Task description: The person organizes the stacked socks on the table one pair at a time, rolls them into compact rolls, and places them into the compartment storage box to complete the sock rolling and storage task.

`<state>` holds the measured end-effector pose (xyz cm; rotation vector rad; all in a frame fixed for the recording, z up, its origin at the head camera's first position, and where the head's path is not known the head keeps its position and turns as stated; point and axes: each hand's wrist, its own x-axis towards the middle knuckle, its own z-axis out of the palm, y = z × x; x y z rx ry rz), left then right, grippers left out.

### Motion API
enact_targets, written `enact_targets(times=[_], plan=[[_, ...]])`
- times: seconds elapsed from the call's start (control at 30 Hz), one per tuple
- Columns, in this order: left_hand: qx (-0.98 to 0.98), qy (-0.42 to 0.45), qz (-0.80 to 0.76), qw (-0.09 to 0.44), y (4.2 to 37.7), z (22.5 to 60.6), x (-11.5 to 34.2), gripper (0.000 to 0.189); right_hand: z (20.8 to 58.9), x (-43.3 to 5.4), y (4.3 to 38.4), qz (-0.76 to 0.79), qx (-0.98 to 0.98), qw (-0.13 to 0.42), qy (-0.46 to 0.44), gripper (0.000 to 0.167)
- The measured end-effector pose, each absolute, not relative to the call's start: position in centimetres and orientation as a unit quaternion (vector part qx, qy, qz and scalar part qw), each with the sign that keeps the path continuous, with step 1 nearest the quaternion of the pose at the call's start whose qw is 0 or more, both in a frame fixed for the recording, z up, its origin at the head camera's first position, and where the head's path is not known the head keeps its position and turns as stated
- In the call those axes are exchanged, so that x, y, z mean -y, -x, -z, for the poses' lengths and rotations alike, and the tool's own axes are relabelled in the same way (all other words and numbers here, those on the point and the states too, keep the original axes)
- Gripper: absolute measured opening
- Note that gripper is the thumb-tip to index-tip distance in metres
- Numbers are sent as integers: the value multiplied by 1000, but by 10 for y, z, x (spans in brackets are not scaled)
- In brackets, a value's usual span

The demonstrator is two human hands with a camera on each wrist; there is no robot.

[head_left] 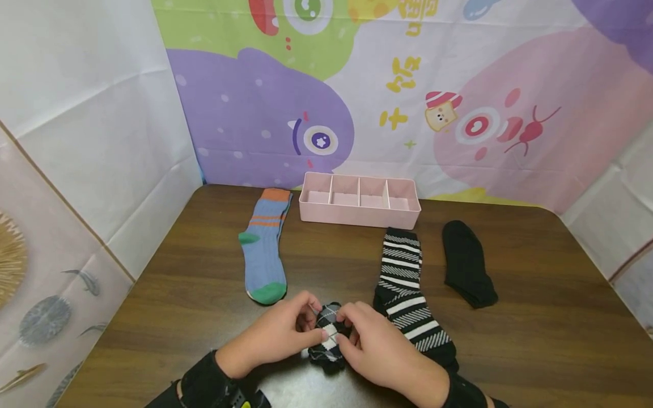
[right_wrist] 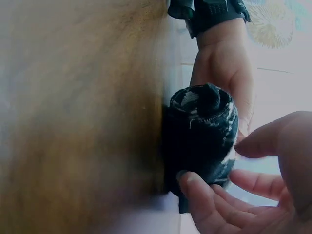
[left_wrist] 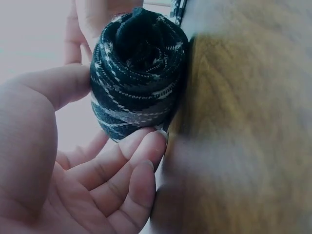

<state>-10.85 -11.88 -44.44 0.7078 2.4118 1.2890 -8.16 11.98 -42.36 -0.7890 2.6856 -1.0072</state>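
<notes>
A black, grey and white argyle sock (head_left: 331, 330), rolled into a tight bundle, lies at the front of the table between both hands. My left hand (head_left: 278, 334) grips its left side, thumb at the near side and fingers at the far side. From the right, my right hand (head_left: 380, 348) holds it between thumb and fingers. The left wrist view shows the spiral end of the rolled sock (left_wrist: 139, 83), with fingertips low against it beside the tabletop. In the right wrist view the other coiled end of the sock (right_wrist: 200, 131) faces up.
A blue sock (head_left: 264, 249) with green and orange parts lies to the left. Right of the hands are a black-and-white striped sock (head_left: 408, 289), partly behind my right hand, and a black sock (head_left: 466, 263). A pink four-section box (head_left: 357, 216) stands at the table's back edge.
</notes>
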Motion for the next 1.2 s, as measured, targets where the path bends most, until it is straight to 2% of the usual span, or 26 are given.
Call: enact_targets(times=[0.4,0.83,1.07,1.2], plan=[[-828,-249,-474,167,110,446,121,43,422,-124,87,285,-904,105,301,32],[-855,-269,-427,122,105,444,117,40,423,-125,88,288,-905,110,293,32],[-884,-268,-374,80,99,437,111,48,423,-124,88,274,-910,108,293,32],[-887,-257,-373,85,97,434,109,51,422,-125,88,283,-908,115,288,32]])
